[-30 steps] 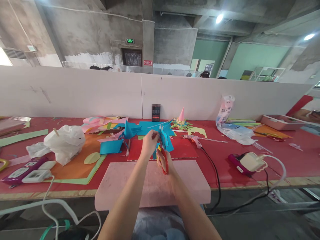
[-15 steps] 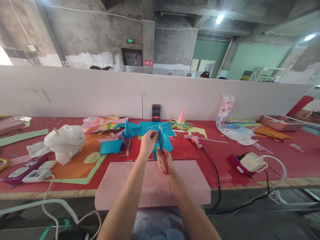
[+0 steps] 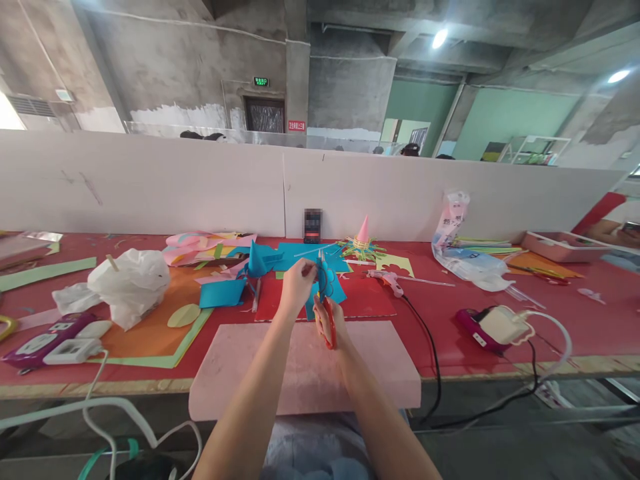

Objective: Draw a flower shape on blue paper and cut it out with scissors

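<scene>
My left hand (image 3: 299, 283) is closed in a pinch at the edge of a small blue paper piece (image 3: 329, 283) with a scalloped outline. My right hand (image 3: 336, 319) is wrapped round red-handled scissors (image 3: 327, 327). Their blades point away from me and lie along the blue piece, close to the left fingertips. Exactly where the blades meet the paper is hard to make out. Beneath both hands are a blue sheet (image 3: 340, 292) and a red board (image 3: 370, 301).
A pink hot glue gun (image 3: 393, 283) trails a black cable on the right. Behind it stands a pink paper cone (image 3: 363, 230) with a fringed base. Orange paper (image 3: 145, 333), a crumpled white bag (image 3: 131, 283) and power strips (image 3: 55, 340) lie left. A phone (image 3: 313, 225) leans on the white partition (image 3: 200, 187).
Almost nothing differs. Both hands, the scissors and the blue piece keep nearly the same position.
</scene>
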Action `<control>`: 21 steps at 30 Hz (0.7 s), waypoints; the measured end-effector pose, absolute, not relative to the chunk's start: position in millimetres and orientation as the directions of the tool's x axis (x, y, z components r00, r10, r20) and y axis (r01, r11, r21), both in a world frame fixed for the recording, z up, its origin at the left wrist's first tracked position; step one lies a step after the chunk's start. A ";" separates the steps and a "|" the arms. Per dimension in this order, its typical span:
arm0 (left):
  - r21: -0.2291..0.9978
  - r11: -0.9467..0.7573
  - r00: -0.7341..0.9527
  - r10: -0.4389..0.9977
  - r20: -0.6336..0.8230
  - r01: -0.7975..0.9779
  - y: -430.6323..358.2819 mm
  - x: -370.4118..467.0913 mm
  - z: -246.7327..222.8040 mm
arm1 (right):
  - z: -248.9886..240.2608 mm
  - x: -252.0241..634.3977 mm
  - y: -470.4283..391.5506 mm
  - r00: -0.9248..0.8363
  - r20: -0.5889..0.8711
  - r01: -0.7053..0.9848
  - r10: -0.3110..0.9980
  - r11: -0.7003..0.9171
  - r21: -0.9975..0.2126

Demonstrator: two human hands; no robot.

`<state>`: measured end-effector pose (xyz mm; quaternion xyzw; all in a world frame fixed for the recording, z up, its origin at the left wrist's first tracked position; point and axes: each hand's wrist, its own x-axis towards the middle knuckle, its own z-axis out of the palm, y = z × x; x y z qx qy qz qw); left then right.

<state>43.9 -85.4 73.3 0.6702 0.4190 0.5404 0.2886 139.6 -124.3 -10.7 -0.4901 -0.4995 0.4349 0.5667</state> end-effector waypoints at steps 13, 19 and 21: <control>0.822 -0.474 0.042 0.873 0.487 0.315 -81.3 39.6 74.2 | -9.0 141.8 -126.9 0.082 0.178 0.042 0.981 0.175 -0.984; 0.819 -0.461 0.022 0.875 0.484 0.341 -83.1 39.3 77.5 | -12.0 142.8 -123.9 0.098 0.153 0.091 0.983 0.144 -0.985; 0.821 -0.457 0.012 0.876 0.482 0.341 -83.2 39.6 78.8 | -14.0 143.2 -122.8 0.107 0.156 0.103 0.982 0.145 -0.984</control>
